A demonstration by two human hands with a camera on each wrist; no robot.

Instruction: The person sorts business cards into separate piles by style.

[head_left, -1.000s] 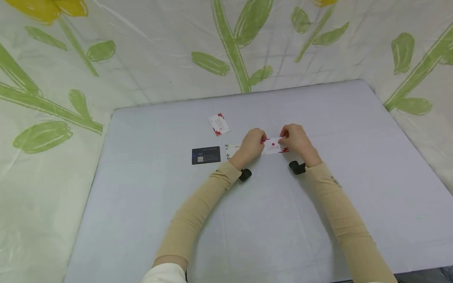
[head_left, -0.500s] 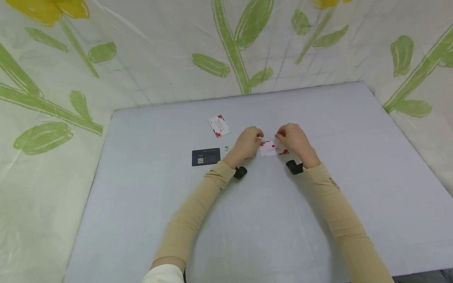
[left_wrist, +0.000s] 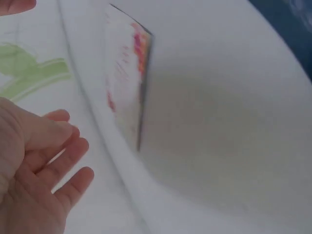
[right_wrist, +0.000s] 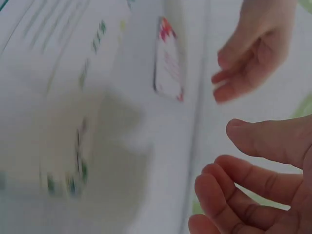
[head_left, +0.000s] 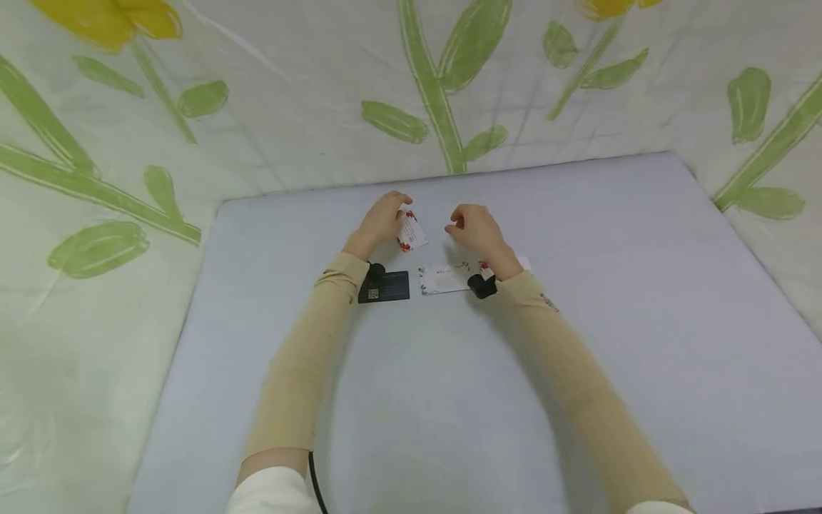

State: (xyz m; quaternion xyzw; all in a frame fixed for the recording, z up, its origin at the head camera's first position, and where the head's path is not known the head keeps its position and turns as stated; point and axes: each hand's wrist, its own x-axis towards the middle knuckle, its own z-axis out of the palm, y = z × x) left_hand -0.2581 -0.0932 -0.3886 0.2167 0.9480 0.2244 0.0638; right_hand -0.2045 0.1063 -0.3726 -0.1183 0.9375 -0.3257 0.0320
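A white business card with red flowers lies at an angle toward the back of the table. My left hand is over its left edge, fingers loosely bent; in the left wrist view that hand holds nothing and shows apart from the card. To the right of the card, my right hand hovers with bent fingers, thumb and fingertips apart in the right wrist view. Below the hands are a dark card with a QR code and a white card with a leafy border.
Another white card with red flowers is partly hidden behind the right wrist, at the row's right end. Black wrist cameras hang under both wrists. A pale cloth covers the table; a flower-printed sheet rises behind it.
Both hands have left the red-flowered card at the row's right end and moved left and back. The left hand is now at the angled card. The leafy-bordered card is uncovered.
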